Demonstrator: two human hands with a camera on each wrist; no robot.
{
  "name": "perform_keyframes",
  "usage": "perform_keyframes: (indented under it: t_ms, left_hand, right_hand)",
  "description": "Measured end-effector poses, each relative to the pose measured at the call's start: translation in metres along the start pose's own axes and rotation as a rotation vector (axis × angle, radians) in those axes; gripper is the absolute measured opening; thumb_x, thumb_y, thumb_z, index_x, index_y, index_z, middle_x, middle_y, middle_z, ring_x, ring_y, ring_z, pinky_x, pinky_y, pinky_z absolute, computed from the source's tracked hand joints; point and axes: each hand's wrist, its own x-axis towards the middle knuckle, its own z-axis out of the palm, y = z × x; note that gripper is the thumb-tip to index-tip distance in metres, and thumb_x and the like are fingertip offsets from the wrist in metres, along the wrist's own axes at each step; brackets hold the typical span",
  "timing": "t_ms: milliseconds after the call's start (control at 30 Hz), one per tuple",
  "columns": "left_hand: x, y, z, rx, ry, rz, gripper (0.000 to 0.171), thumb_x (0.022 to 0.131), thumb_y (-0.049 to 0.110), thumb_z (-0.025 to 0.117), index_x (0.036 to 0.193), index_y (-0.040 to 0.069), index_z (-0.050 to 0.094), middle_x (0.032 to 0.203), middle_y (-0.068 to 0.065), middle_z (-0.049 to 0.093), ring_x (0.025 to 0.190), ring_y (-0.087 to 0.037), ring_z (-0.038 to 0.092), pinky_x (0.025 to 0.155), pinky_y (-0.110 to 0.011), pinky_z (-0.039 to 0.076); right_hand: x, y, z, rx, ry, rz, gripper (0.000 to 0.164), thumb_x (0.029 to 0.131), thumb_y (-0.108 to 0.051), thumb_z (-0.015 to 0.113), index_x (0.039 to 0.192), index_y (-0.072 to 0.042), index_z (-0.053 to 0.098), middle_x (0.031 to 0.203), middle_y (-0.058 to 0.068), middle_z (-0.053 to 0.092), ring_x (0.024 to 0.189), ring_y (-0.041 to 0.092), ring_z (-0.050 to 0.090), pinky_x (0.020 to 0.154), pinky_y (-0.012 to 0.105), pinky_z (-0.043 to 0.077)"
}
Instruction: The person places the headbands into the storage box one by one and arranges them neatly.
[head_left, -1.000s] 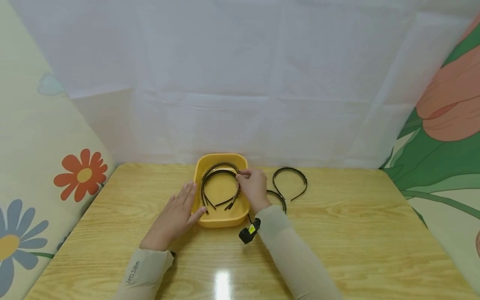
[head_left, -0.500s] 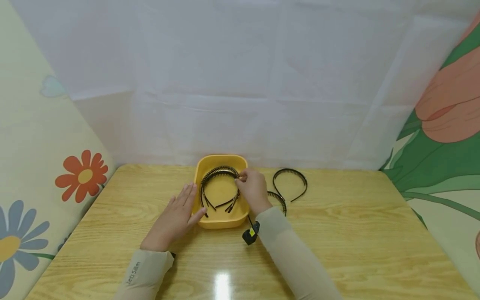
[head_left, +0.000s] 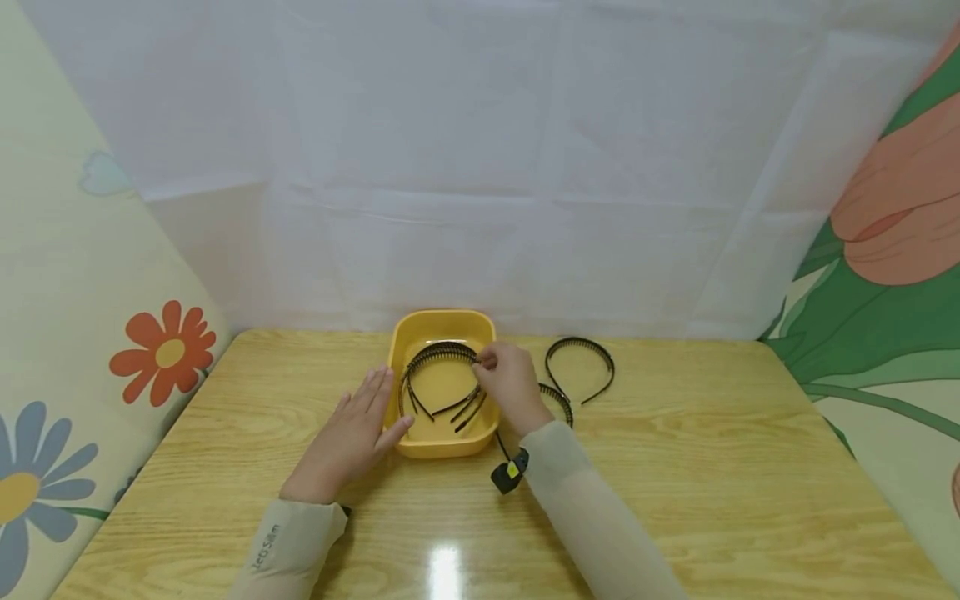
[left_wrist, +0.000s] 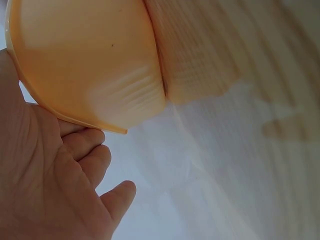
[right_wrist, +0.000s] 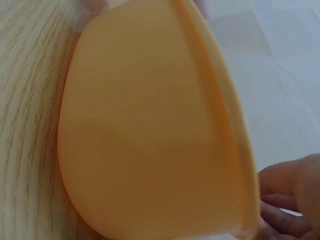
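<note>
A yellow plastic tub point(head_left: 446, 450) sits on the table, with black toothed headbands point(head_left: 442, 350) overlapping inside it, their ends toward me. My right hand point(head_left: 510, 379) reaches over the tub's right rim and pinches one headband near its side. Fingers extended, my left hand point(head_left: 345, 437) rests along the left rim, the thumb over the near left corner. The left wrist view has the left hand point(left_wrist: 55, 175) against the tub's rim point(left_wrist: 75, 120). In the right wrist view, the tub's outer wall point(right_wrist: 140, 125) hides most of the right hand point(right_wrist: 292, 195) and the headband.
To the tub's right, two more black headbands lie on the wooden table point(head_left: 712, 467): one farther back point(head_left: 581, 340), the other point(head_left: 558, 400) partly behind the right hand. A white sheet point(head_left: 450, 167) hangs at the table's back edge. Flowered panels point(head_left: 168, 354) flank both sides.
The pinched headband has moved toward me inside the tub and now overlaps the others more closely. My right hand has shifted slightly right and nearer. The left hand has stayed in place.
</note>
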Motion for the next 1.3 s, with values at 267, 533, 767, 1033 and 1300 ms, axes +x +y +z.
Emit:
perform_keyframes:
  t_ms: [267,533,767,1033,1300]
  left_hand:
    - [-0.002,0.0,0.0,0.0,0.003,0.002,0.079,0.108,0.048,0.043,0.157,-0.009,0.018,0.165,-0.027,0.017,0.152,-0.043,0.016,0.119,-0.066,0.017]
    - [-0.002,0.0,0.001,-0.007,0.004,-0.004,0.079,0.108,0.048,0.043,0.158,-0.009,0.019,0.165,-0.026,0.017,0.152,-0.043,0.016,0.119,-0.065,0.016]
    - [-0.001,0.003,-0.001,-0.011,0.002,-0.008,0.08,0.108,0.05,0.041,0.159,-0.007,0.017,0.166,-0.025,0.015,0.153,-0.042,0.015,0.12,-0.064,0.015]
    - [-0.001,0.003,-0.001,-0.011,-0.004,-0.007,0.079,0.108,0.048,0.042,0.159,-0.006,0.016,0.166,-0.024,0.015,0.153,-0.041,0.014,0.12,-0.064,0.016]
    - [-0.001,0.001,-0.001,-0.011,-0.014,-0.012,0.08,0.108,0.049,0.042,0.16,-0.006,0.014,0.166,-0.024,0.014,0.153,-0.041,0.013,0.121,-0.063,0.015]
  right_hand:
    - [-0.012,0.01,-0.011,0.174,0.013,0.006,0.018,0.097,-0.007,0.066,0.11,0.002,0.074,0.094,0.009,0.072,0.083,0.02,0.066,0.072,0.031,0.058]
    - [-0.019,0.018,-0.032,0.298,0.058,0.054,0.018,0.097,-0.005,0.067,0.11,0.005,0.072,0.094,0.017,0.071,0.086,0.039,0.07,0.075,0.046,0.062]
    - [-0.018,0.035,-0.057,0.364,0.15,0.1,0.017,0.097,-0.003,0.066,0.111,0.007,0.071,0.097,0.022,0.07,0.092,0.043,0.07,0.078,0.037,0.063]
    - [-0.014,0.062,-0.082,0.231,0.295,0.148,0.018,0.097,-0.005,0.065,0.11,0.006,0.073,0.097,0.023,0.072,0.088,0.038,0.072,0.071,0.028,0.061]
    - [-0.015,0.089,-0.099,0.068,0.404,0.237,0.023,0.097,-0.007,0.061,0.114,0.004,0.072,0.107,0.023,0.07,0.098,0.036,0.066,0.082,0.041,0.054]
